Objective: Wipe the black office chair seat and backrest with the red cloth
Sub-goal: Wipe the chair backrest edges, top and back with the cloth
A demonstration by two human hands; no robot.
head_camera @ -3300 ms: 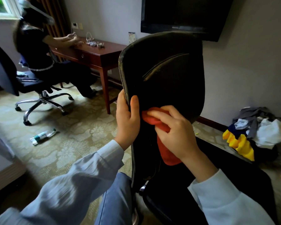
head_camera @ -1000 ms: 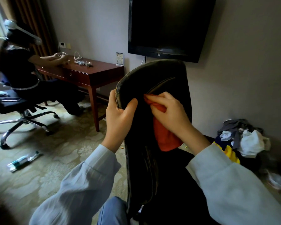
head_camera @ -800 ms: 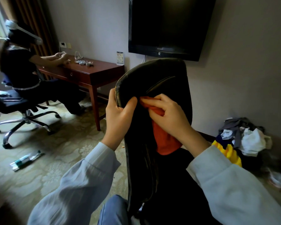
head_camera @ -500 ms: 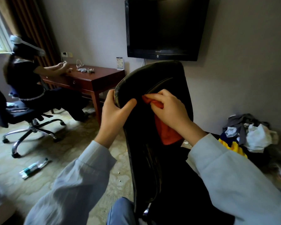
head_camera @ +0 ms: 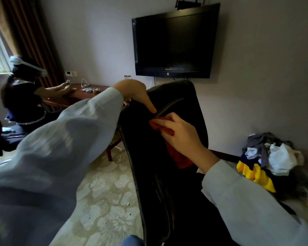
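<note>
The black office chair backrest (head_camera: 181, 103) stands upright in front of me, seen from its left edge. My left hand (head_camera: 135, 94) grips the backrest's upper left edge, thumb pressed on the front face near a seam. My right hand (head_camera: 178, 132) holds the red cloth (head_camera: 178, 157) bunched against the front of the backrest just below that seam; the cloth's lower part hangs under my wrist. The dark seat (head_camera: 212, 215) lies below, mostly hidden by my right sleeve.
A wall-mounted TV (head_camera: 174, 43) hangs behind the chair. A person (head_camera: 23, 102) sits at a wooden desk (head_camera: 82, 95) at left. A pile of clothes (head_camera: 268, 157) lies at right by the wall. Patterned carpet (head_camera: 105, 192) covers the floor.
My left hand has slid up to the top left edge of the backrest and my arm is raised. The right hand with the cloth stays near the seam. The view has tilted upward.
</note>
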